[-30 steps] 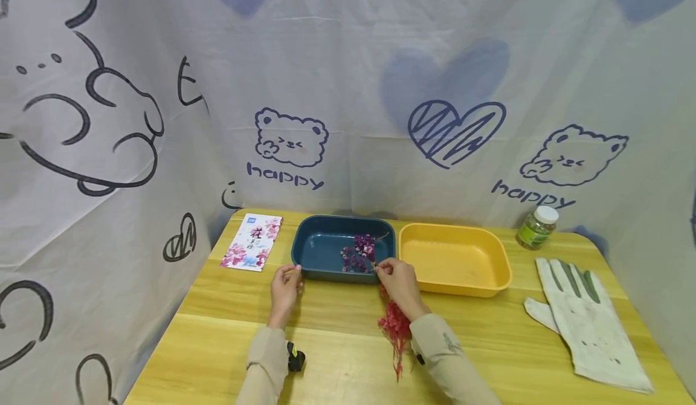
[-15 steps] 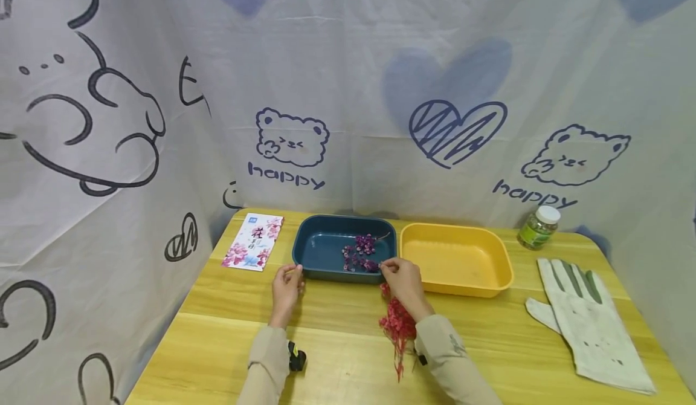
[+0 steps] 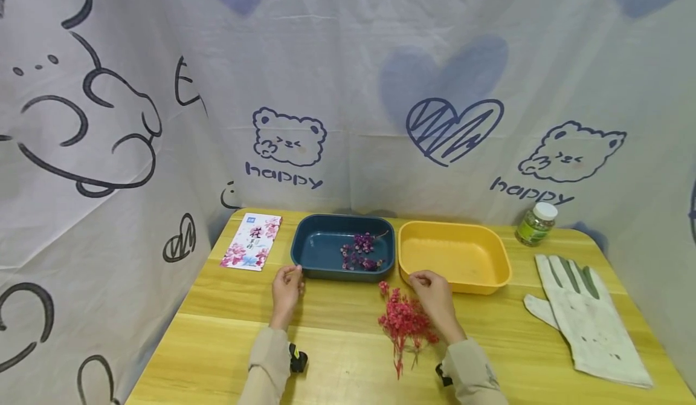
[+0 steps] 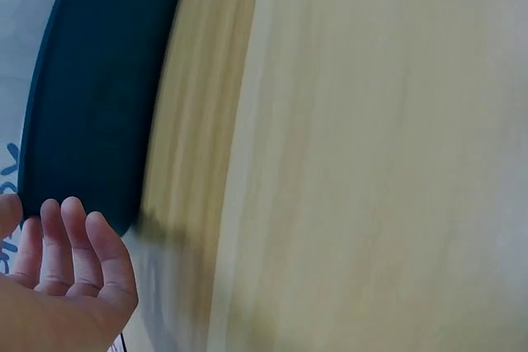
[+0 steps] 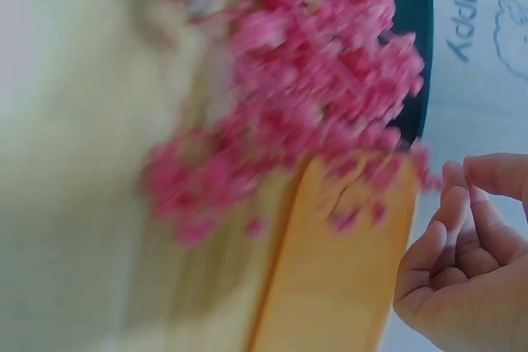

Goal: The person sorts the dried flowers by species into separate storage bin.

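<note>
Quite blurred pink flowers, right-wrist view

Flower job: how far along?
Done, seemingly: purple flowers in the blue tray.
In hand: left hand holds that tray's corner; right hand is near the red flowers, grip unclear.
Apparently left: red flowers, on the table outside the yellow tray.

The blue tray is glossy plastic; table, smooth wood; glove, matt cloth.

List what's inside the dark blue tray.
Purple flowers lie in the right half of the dark blue tray. The tray's floor directly beneath them is covered, so that cannot be seen.
</note>
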Tool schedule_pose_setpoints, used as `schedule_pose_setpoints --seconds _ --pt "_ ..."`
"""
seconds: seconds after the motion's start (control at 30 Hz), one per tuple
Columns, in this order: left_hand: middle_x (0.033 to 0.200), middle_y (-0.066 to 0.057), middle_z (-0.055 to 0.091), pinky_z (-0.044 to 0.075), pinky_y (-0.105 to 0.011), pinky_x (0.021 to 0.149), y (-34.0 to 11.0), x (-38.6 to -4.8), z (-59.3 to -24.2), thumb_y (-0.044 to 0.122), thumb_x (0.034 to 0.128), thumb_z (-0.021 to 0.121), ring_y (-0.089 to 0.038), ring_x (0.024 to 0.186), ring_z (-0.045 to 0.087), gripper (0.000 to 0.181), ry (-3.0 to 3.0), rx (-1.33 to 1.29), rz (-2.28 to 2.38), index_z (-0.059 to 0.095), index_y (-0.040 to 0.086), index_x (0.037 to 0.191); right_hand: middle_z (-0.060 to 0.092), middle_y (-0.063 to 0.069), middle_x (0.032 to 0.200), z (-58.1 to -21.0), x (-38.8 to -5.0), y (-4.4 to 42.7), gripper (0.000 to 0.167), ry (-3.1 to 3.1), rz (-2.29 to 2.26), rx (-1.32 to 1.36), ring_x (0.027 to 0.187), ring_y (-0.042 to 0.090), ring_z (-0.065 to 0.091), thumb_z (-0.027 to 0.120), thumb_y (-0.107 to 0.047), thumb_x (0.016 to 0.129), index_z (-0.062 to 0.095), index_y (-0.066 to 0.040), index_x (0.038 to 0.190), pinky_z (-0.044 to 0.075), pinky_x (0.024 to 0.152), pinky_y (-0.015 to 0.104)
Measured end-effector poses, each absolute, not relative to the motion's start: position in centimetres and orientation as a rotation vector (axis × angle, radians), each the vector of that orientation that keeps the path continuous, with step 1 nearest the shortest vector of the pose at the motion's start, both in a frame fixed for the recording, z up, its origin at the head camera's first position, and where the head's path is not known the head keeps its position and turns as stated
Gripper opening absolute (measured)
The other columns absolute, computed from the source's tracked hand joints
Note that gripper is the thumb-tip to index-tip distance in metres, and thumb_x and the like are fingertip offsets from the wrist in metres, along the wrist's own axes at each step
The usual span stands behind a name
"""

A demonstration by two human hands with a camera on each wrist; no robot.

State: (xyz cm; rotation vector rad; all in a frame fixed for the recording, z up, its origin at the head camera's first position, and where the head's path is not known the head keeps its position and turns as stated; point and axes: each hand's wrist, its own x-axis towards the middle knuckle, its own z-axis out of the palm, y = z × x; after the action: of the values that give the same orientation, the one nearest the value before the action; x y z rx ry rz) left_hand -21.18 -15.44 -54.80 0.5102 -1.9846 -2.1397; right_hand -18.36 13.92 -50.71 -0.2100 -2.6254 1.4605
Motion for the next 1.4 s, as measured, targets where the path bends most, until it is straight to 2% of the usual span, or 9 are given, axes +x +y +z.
schedule_pose_setpoints --seconds 0.13,0.47,0.67,0.77,0.9,1.03,1.13,1.3,1.4 --pt "0.085 -0.011 0.060 0.043 -0.017 0.051 -14.9 -20.8 -55.0 0.013 0.0973 0.054 -0.008 0.061 0.051 0.027 -1.984 0.541 -2.159 0.051 -0.010 0.111 0.070 0.017 0.091 -51.3 -16.9 16.1 0.018 -2.638 1.435 -0.254 0.081 0.027 0.065 0.062 -0.011 0.091 0.070 0.004 0.097 0.053 0.071 0.037" --pt "0.081 -0.003 0.059 0.049 -0.023 0.057 -12.8 -18.3 -53.5 0.009 0.0968 0.053 -0.012 0.066 0.056 0.031 -2.054 0.506 -2.214 0.053 -0.016 0.115 0.067 0.016 0.096 -53.1 -13.9 21.7 0.027 -2.710 1.358 -0.429 0.084 0.023 0.061 0.059 -0.019 0.093 0.067 0.004 0.106 0.048 0.069 0.030" --pt "0.093 -0.012 0.062 0.051 -0.025 0.062 -10.7 -16.9 -53.7 0.014 0.0980 0.053 -0.014 0.071 0.058 0.032 -2.109 0.412 -2.215 0.055 -0.011 0.116 0.068 0.018 0.096 -53.8 -13.0 23.2 0.028 -2.703 1.282 -0.467 0.087 0.028 0.062 0.060 -0.017 0.092 0.065 0.006 0.107 0.048 0.070 0.030" --pt "0.093 -0.014 0.062 0.051 -0.027 0.062 -9.6 -16.1 -53.3 0.011 0.0976 0.052 -0.015 0.072 0.058 0.029 -2.120 0.361 -2.262 0.055 -0.013 0.115 0.068 0.018 0.095 -53.9 -12.8 23.7 0.029 -2.670 1.261 -0.506 0.083 0.024 0.061 0.061 -0.018 0.092 0.064 0.007 0.108 0.047 0.068 0.028" --pt "0.091 -0.014 0.061 0.051 -0.029 0.063 -8.0 -14.6 -52.2 0.007 0.0965 0.052 -0.014 0.071 0.056 0.028 -2.180 0.257 -2.309 0.054 -0.015 0.113 0.067 0.016 0.094 -53.6 -13.2 24.4 0.029 -2.567 1.250 -0.596 0.074 0.005 0.054 0.061 -0.021 0.092 0.065 0.004 0.107 0.043 0.063 0.018" --pt "0.094 -0.021 0.061 0.052 -0.030 0.062 -6.5 -13.4 -52.6 0.009 0.0964 0.053 -0.015 0.072 0.057 0.029 -2.285 0.107 -2.275 0.055 -0.015 0.114 0.066 0.017 0.098 -53.1 -14.0 25.5 0.034 -2.510 1.274 -0.643 0.072 -0.003 0.048 0.056 -0.028 0.095 0.064 0.002 0.109 0.040 0.061 0.014" --pt "0.097 -0.024 0.061 0.051 -0.030 0.061 -5.6 -13.0 -53.9 0.013 0.0964 0.055 -0.018 0.074 0.058 0.031 -2.338 0.040 -2.254 0.056 -0.011 0.115 0.065 0.020 0.098 -52.9 -14.7 26.4 0.037 -2.488 1.270 -0.663 0.073 0.002 0.050 0.053 -0.031 0.096 0.063 0.002 0.110 0.039 0.060 0.015" --pt "0.096 -0.017 0.063 0.052 -0.028 0.060 -4.4 -12.5 -55.2 0.016 0.0951 0.058 -0.021 0.077 0.059 0.032 -2.405 -0.033 -2.247 0.058 -0.008 0.115 0.064 0.026 0.102 -53.0 -15.6 27.6 0.043 -2.461 1.249 -0.709 0.082 0.026 0.058 0.050 -0.034 0.097 0.060 0.003 0.117 0.040 0.061 0.022" --pt "0.094 -0.014 0.063 0.052 -0.028 0.062 -3.8 -12.2 -55.5 0.016 0.0938 0.060 -0.020 0.078 0.059 0.029 -2.434 -0.069 -2.238 0.060 -0.007 0.112 0.062 0.028 0.105 -53.5 -16.0 28.2 0.049 -2.467 1.265 -0.726 0.088 0.035 0.058 0.046 -0.037 0.098 0.057 0.004 0.123 0.041 0.063 0.027"
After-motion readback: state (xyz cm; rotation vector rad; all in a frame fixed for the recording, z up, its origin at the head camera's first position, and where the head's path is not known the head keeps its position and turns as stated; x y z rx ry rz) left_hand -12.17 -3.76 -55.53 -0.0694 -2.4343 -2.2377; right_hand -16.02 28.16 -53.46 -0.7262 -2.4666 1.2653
